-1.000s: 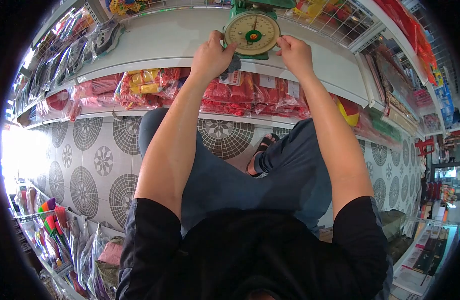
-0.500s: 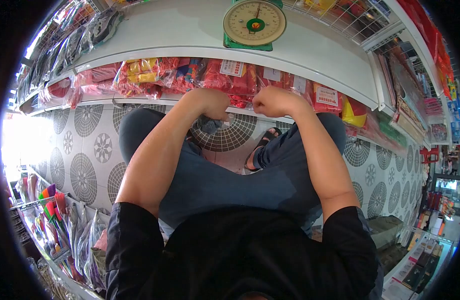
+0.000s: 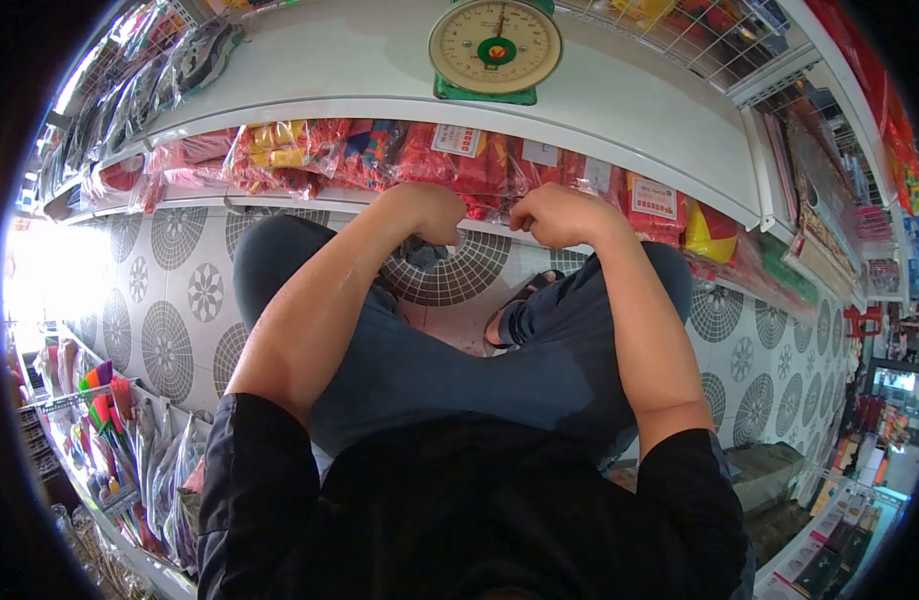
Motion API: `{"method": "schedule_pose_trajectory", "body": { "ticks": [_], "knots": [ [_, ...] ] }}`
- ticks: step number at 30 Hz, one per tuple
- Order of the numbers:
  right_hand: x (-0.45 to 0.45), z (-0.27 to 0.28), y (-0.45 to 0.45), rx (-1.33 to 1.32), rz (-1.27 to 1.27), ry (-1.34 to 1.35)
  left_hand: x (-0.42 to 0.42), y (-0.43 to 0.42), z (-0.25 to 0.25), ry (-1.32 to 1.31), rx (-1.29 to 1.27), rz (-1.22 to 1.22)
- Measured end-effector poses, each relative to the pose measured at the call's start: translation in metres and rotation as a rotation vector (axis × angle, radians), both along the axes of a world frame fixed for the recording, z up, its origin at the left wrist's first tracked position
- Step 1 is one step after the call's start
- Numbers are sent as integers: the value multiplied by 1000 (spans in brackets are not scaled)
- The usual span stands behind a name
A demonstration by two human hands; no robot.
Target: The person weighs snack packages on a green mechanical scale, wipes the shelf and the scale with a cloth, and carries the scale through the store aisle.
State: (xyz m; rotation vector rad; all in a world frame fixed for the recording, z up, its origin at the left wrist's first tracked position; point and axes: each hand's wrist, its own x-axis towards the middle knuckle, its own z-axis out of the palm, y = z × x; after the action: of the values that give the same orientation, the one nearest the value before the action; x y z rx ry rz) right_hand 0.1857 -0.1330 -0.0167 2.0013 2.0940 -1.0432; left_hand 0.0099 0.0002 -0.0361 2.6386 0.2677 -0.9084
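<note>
My left hand (image 3: 435, 214) is closed on a dark grey cloth (image 3: 421, 252), which hangs below the fingers over the patterned floor. My right hand (image 3: 560, 214) is level with it, a short gap away, with its fingers curled together; whether anything small is in them is hidden. Both hands are in front of the lower shelf, beside red goods in clear plastic bags (image 3: 451, 160). Above them, on the white shelf (image 3: 310, 70), stands a green scale with a round dial (image 3: 496, 47).
Packed shoes or insoles (image 3: 200, 60) lie at the upper left. A wire basket (image 3: 720, 40) is at the upper right. Bagged goods hang on a rack (image 3: 130, 440) at the lower left. My bent knees flank the hands.
Both hands have come down from the sides of the scale to below the shelf edge, the grey cloth moving with the left. Since half a second ago they have barely shifted.
</note>
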Motion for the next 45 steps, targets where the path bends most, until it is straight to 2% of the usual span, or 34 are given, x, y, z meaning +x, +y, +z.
{"method": "schedule_pose_trajectory", "body": {
  "ticks": [8,13,16,18,19,21,22,24,25,27,30,34,36,37,39,40,42,44,45],
  "knots": [
    [-5,6,3,-38,17,-10,-3,-1,-6,-36,-9,20],
    [-10,13,5,-35,37,-22,-7,-1,8,-19,-16,10],
    [-11,11,6,-14,58,-26,-6,1,6,-137,-132,94],
    [-14,11,6,86,52,-2,-3,-1,-1,-405,-222,307],
    [-17,17,5,86,49,0,-1,-1,-3,-402,-223,304],
    [-21,32,4,80,-88,54,4,0,-4,-573,-387,509],
    [-20,31,4,80,-88,54,7,0,-8,-572,-386,509],
    [-17,27,5,187,-152,44,11,-3,-11,-586,-949,928],
    [-16,25,5,189,-151,44,11,-3,-7,-587,-948,928],
    [-15,23,4,240,-202,55,10,-4,2,-626,-1358,1010],
    [-13,22,4,325,-237,137,9,0,3,-650,-1466,952],
    [-14,19,7,323,-241,113,8,-2,6,-722,-1385,900],
    [-15,20,6,334,-205,119,7,-2,8,-643,-1103,816],
    [-15,19,6,335,-203,117,7,-2,6,-646,-1103,816],
    [-14,16,6,308,-176,71,6,-2,-3,-623,-675,678],
    [-15,18,7,311,-170,66,6,-1,-5,-631,-673,680],
    [-17,24,6,236,-156,-5,6,-1,-6,-495,-457,553],
    [-14,22,6,244,-130,-42,5,-2,-6,-520,-408,458],
    [-14,22,5,215,-95,-53,5,-2,-6,-461,-305,377]
  ]
}}
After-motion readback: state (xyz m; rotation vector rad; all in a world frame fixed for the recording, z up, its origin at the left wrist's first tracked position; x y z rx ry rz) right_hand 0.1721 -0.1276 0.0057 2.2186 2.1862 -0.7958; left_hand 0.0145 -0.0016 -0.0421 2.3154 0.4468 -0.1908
